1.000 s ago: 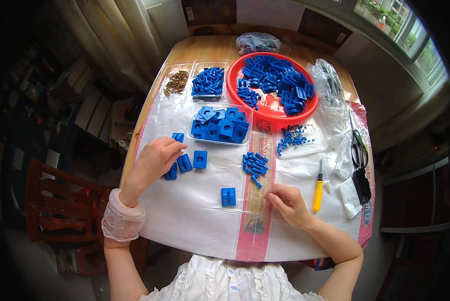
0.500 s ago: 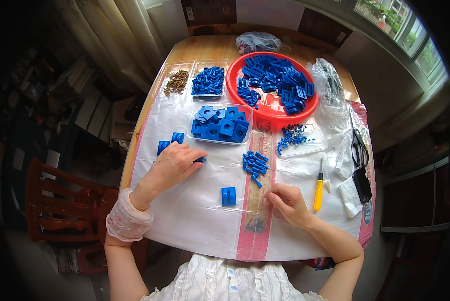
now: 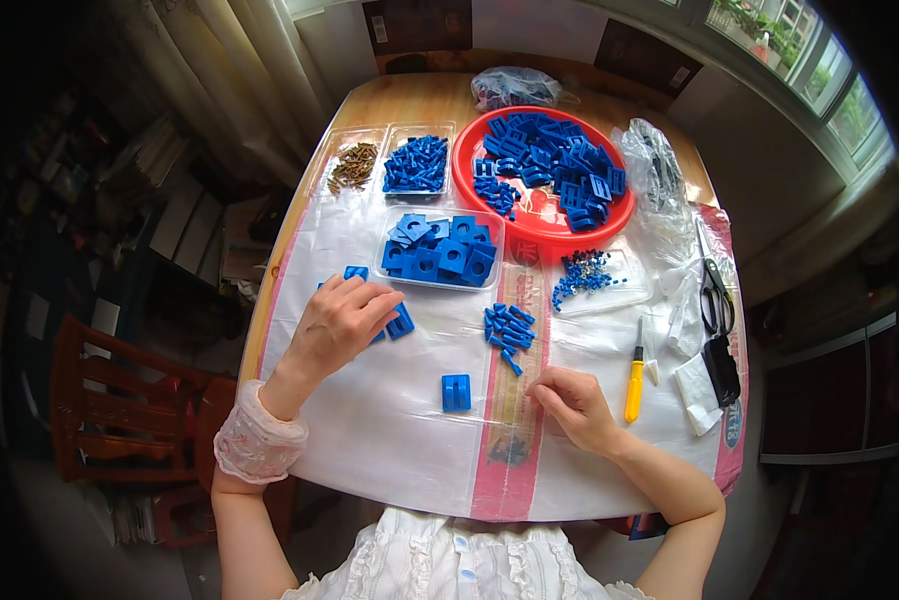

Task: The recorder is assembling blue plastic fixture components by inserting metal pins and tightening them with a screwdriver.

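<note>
My left hand [image 3: 337,325] is over the left side of the table, its fingers bent together and the tips pointing down. A blue plastic piece [image 3: 401,321] shows beside those fingertips; whether they grip anything is hidden. Another blue piece [image 3: 355,272] peeks out behind the knuckles. My right hand [image 3: 577,402] rests on the covering at the pink stripe, fingers curled and thumb against them; I cannot make out anything in it. Between the hands stands a blue ribbed block [image 3: 456,393]. Beyond it lies a loose pile of small blue pegs [image 3: 510,330].
A clear tub [image 3: 379,272] holds square blue plates with holes. Behind it are tubs of blue pegs [image 3: 415,165] and brass-coloured screws [image 3: 352,168]. A red basin [image 3: 466,207] carries many blue parts. To the right lie a yellow-handled screwdriver [image 3: 634,388], scissors [image 3: 715,303] and tiny parts [image 3: 582,276].
My left hand has shifted slightly left, uncovering more of the blue piece at its fingertips and covering more of those behind it. My right hand has stayed in place.
</note>
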Demonstrator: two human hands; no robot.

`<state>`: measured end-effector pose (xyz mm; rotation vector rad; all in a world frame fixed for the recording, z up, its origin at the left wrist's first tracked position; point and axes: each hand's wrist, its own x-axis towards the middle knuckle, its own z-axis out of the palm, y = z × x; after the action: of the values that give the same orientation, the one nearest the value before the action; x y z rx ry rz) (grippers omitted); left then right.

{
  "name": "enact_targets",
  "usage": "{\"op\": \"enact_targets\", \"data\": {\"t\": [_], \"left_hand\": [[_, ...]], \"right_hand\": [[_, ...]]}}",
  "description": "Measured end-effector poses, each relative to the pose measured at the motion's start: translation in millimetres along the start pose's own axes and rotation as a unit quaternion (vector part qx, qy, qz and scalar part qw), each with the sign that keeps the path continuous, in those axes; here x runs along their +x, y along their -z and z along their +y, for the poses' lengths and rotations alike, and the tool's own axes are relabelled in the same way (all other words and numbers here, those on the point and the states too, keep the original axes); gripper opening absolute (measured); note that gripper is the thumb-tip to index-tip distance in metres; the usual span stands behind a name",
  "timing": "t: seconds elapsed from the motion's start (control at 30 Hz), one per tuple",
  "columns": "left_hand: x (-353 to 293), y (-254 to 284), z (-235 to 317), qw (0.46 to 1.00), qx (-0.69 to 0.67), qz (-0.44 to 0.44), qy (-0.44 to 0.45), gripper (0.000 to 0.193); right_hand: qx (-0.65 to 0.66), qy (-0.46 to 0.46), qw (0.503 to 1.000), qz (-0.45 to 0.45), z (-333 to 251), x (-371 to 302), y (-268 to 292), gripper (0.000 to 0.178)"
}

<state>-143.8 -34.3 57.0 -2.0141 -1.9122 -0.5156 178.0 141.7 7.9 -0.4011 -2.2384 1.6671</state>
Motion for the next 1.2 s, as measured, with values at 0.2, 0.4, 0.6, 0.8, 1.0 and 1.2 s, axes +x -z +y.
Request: {"op": "enact_targets", "data": {"t": [0.2,0.4,0.6,0.8,1.0,1.2], "left_hand": [[-32,70,37,0.926,-0.349,0.012,0.144,0.017],[-177,93,61,0.258,-0.710,-0.615,0.227,0.024],[-415,-15,125,0.254,-0.492,-0.716,0.425,0.024],[-298,4,103,0.624,-0.328,-0.543,0.455,0.024],[-101,42,94,0.847,-0.376,-0.209,0.311,0.024],[-67,-6,96,0.856,-0.377,-0.224,0.273,0.024]], "right_hand": [[0.000,0.001,1.000,0.006,4,-1,1,0.011],[-0.002,0.009,1.000,0.002,5,0,-1,0.011],[0.006,0.013,1.000,0.009,3,-1,-1,0.011],[0.012,-0.007,1.000,0.007,7,-2,-1,0.013],[0.029,-0.023,0.999,-0.010,2,-2,-1,0.012],[0.026,-0.007,1.000,0.004,5,-2,-2,0.012]]}}
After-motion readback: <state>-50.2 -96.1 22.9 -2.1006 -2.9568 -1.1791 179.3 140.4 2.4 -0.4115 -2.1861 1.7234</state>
